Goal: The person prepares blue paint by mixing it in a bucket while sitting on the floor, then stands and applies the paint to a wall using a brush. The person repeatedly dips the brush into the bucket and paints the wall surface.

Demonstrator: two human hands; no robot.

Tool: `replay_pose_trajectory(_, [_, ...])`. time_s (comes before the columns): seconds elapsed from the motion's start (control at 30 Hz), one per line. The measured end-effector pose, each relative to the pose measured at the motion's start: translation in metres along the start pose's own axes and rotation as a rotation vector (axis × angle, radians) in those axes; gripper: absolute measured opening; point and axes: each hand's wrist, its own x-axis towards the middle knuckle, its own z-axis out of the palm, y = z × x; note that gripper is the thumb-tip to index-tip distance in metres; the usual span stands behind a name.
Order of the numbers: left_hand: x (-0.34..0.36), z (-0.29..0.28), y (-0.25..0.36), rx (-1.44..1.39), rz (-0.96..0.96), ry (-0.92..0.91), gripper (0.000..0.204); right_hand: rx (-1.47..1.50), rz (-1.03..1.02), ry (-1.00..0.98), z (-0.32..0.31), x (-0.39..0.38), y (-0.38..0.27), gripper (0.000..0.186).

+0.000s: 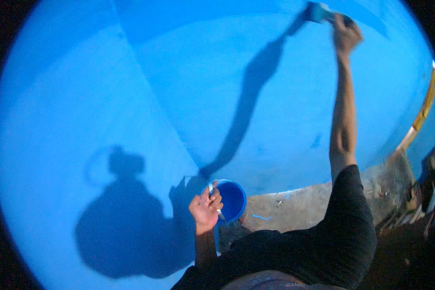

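High on the right, my right hand [347, 37] is closed round the handle of a wide paintbrush [320, 13]. The bristle end is at the blue wall [212, 63], slightly blurred. Low in the middle, my left hand [207, 207] is curled with its palm up, gripping the pale strip-like handle of a blue bucket [242, 195]. The bucket hangs beside those fingers. Its inside looks deep blue; how full it is I cannot tell.
Two wall faces meet at a corner [152, 92] left of centre. My shadow [130, 227] falls across the left face. Below the wall is a grey floor [299, 210] with a small blue scrap [261, 217]. A yellow-and-white pole-like piece [423, 113] and clutter [411, 212] are at the right.
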Motion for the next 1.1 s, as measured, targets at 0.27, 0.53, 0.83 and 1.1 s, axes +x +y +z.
replay_pose_trajectory(0.27, [0.017,-0.017,-0.013,0.023,-0.006,-0.106,0.061,1.379,0.863,0.057,-0.061,0.047,-0.114,0.021])
replay_pose_trajectory(0.53, [0.030,-0.050,-0.027,0.040,0.076,-0.025,0.056,1.621,0.840,-0.282,-0.040,0.031,-0.342,0.025])
replay_pose_trajectory(0.83, [0.045,-0.073,-0.040,0.163,0.149,0.115,0.056,1.531,0.814,-0.348,-0.041,-0.004,-0.421,0.019])
replay_pose_trajectory(1.1, [0.043,-0.091,-0.031,-0.028,0.081,-0.018,0.063,1.196,0.740,-0.186,-0.029,-0.057,-0.208,0.027])
